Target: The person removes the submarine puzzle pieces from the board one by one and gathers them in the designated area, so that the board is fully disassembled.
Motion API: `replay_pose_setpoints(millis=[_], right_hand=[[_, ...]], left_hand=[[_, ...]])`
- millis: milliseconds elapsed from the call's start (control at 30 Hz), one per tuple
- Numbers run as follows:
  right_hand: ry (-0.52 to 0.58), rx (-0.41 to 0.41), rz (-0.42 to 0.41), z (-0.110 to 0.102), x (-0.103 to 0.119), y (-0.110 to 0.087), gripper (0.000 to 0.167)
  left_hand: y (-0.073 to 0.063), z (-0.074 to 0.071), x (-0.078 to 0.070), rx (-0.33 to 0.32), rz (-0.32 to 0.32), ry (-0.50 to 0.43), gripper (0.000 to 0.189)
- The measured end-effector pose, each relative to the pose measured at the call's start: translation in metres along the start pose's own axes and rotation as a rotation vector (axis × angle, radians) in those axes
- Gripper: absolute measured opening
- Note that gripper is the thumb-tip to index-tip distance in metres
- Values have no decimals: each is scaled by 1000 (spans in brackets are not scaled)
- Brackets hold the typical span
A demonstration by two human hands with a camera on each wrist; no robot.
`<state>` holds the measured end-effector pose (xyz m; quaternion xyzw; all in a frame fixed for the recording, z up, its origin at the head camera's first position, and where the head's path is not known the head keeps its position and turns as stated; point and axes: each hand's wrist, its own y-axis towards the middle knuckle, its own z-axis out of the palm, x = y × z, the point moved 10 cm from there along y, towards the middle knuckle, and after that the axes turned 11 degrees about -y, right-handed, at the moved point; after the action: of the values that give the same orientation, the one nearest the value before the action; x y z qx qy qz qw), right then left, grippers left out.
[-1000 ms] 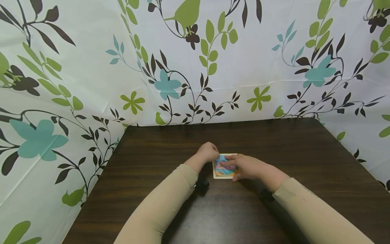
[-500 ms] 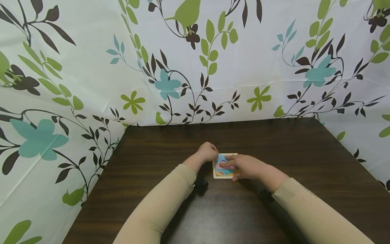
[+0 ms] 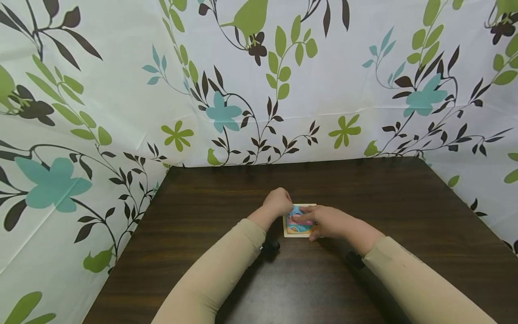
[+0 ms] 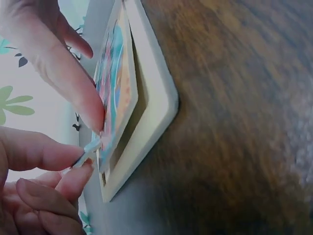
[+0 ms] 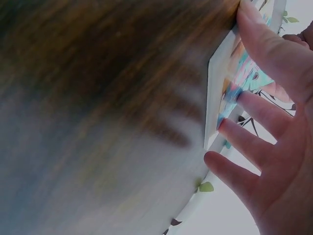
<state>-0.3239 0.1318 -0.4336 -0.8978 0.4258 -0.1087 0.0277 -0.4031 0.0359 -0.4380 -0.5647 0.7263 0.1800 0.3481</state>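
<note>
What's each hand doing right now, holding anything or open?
Left hand: pinching a small puzzle piece at the puzzle board.
Right hand: open, straight fingers resting on the puzzle.

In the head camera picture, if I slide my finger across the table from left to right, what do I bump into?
Left sleeve → left hand → puzzle board → right hand → right sleeve.

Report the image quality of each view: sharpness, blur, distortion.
Head view: sharp, evenly lit, with wide-angle bending of the backdrop. Left wrist view: the puzzle tray is fairly crisp, while the table smears. Right wrist view: table heavily blurred, right hand soft.
</note>
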Motion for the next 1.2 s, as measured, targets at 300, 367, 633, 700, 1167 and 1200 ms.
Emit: replay_pose_setpoints(millis=[300, 367, 633, 700, 1167, 1200], right_hand=[[-7, 20, 32, 2, -2, 1, 77], [-6, 25, 36, 2, -3, 1, 77], [5, 18, 27, 3, -3, 2, 77], [6, 16, 23, 3, -3, 1, 77], [19, 5, -12, 0, 2, -1, 77], [18, 2, -20, 0, 2, -1, 77]], left_hand=[[3, 11, 34, 91, -198, -506, 10], [4, 12, 38, 101, -226, -552, 10], [2, 11, 40, 83, -255, -576, 9], [2, 11, 39, 73, -261, -579, 8], [5, 3, 23, 3, -136, -356, 6], [5, 4, 26, 6, -165, -395, 8]])
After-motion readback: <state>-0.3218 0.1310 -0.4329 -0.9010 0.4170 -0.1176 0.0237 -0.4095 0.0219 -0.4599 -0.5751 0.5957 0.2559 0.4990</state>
